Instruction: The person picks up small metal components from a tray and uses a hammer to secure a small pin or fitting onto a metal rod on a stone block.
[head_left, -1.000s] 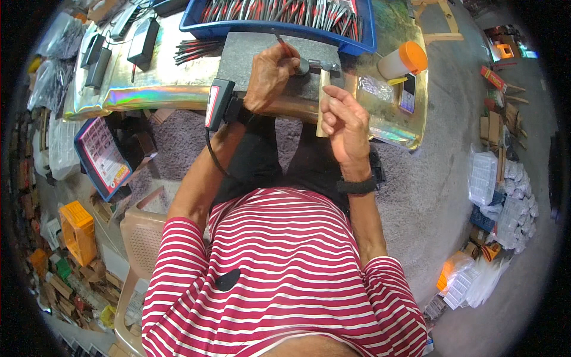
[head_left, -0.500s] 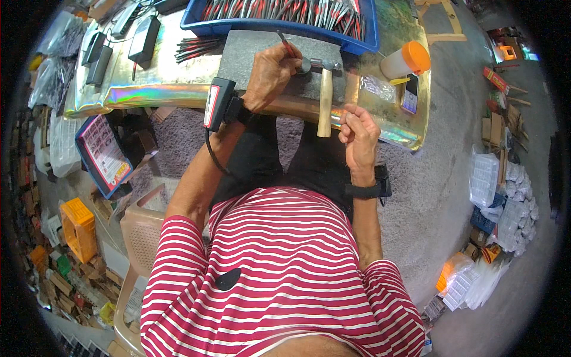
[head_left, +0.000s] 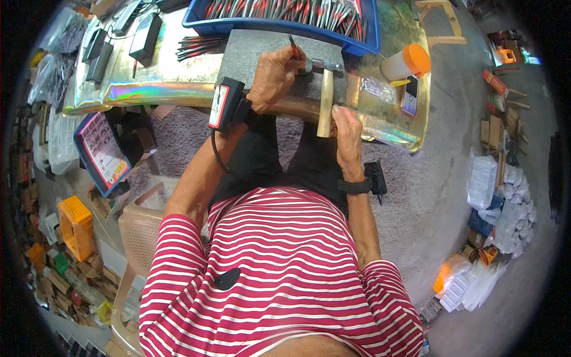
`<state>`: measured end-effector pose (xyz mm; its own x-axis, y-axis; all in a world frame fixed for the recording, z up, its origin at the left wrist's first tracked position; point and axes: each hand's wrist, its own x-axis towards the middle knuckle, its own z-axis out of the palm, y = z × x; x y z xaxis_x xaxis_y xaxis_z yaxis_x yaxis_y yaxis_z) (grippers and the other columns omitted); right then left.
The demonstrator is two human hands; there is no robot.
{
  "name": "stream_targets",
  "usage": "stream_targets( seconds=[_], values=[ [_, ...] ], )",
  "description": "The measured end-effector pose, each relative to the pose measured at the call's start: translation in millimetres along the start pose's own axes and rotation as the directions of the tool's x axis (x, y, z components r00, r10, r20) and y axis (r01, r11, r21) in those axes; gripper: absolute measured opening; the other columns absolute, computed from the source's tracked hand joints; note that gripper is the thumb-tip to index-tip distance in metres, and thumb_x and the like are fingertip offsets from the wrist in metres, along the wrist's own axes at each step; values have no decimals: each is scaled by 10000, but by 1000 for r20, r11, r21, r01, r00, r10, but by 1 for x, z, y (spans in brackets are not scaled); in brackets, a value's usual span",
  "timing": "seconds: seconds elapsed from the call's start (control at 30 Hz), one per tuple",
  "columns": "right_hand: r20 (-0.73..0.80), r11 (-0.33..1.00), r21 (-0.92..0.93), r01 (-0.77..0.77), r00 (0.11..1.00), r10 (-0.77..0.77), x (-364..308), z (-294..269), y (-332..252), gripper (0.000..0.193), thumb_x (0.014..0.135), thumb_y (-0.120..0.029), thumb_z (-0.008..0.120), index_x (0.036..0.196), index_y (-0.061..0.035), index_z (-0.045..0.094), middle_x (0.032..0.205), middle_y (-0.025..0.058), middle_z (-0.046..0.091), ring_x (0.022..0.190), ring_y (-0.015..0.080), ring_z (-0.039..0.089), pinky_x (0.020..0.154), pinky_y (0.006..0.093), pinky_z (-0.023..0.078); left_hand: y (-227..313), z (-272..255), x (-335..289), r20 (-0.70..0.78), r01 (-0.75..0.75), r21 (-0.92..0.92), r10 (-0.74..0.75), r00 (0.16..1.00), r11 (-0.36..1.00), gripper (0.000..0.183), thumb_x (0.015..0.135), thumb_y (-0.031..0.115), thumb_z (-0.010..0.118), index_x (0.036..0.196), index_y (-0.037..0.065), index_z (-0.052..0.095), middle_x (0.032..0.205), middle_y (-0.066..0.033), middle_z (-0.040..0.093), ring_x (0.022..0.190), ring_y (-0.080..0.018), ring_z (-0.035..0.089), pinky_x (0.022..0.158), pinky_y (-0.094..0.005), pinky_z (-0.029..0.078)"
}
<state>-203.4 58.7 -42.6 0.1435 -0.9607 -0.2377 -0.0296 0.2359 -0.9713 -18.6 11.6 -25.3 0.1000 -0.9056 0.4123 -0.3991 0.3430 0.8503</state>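
Over the grey slab [head_left: 250, 50], my left hand [head_left: 278, 72] is closed in a pinch on a slim red-and-black stick [head_left: 294, 46], whose dark tip points up past the fingers. Its lower end is hidden by the hand. Just right of that hand, a hammer [head_left: 325, 104] lies with its metal head on the slab and its pale wooden handle reaching over the table's front edge. My right hand [head_left: 348, 134] is beside the handle's lower part, fingers curled and drawn together. Whether it touches the handle, or holds anything small, cannot be made out.
A blue tray [head_left: 279, 28] full of similar red-and-black sticks stands behind the slab. More lie in a bunch [head_left: 198, 47] at its left. An orange-lidded jar [head_left: 399, 62] and a small dark device [head_left: 409, 96] are at the right. Black boxes [head_left: 144, 40] sit far left.
My right hand has moved left, up beside the hammer's handle. My left hand has shifted slightly right, and the stick in it now stands more upright.
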Motion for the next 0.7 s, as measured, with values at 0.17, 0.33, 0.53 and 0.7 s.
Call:
stream_targets(
  seconds=[0.17, 0.33, 0.53, 0.7],
  values=[
    [62, 973, -123, 194, 980, -188, 3, 4, -2, 290, 838, -270, 478, 810, 15, 521, 645, -11, 414, 612, 68, 381, 543, 215, 331, 4, -1, 1, 34, -51, 23, 50, 998, 998, 76, 677, -24, 525, 738, 20, 534, 657, -122, 557, 601, -235, 574, 540, -292, 437],
    [218, 991, 97, -97, 973, 74, 6, 5, -9, 252, 822, -198, 489, 874, 47, 522, 740, 84, 507, 629, 128, 501, 568, 250, 429, 0, -2, 5, 219, -208, 317, 142, 965, 925, 207, 628, -76, 509, 808, 22, 532, 715, -90, 561, 690, -206, 583, 604, -273, 458],
    [249, 877, 384, -290, 947, 204, 10, 8, -17, 244, 817, -178, 474, 878, 58, 490, 661, 71, 496, 507, 95, 456, 424, 203, 379, -6, 4, 1, 141, -253, 302, 220, 965, 919, 185, 625, -43, 530, 788, 45, 524, 724, -90, 551, 679, -243, 575, 576, -294, 453],
    [109, 944, 192, -268, 962, 251, 7, -1, -41, 225, 810, -174, 482, 839, 48, 511, 592, 38, 466, 428, 42, 367, 331, 155, 261, -5, 7, 2, 118, -274, 248, 252, 960, 929, 132, 657, -20, 501, 770, 46, 477, 701, -105, 533, 665, -268, 560, 553, -318, 443]
  ],
)
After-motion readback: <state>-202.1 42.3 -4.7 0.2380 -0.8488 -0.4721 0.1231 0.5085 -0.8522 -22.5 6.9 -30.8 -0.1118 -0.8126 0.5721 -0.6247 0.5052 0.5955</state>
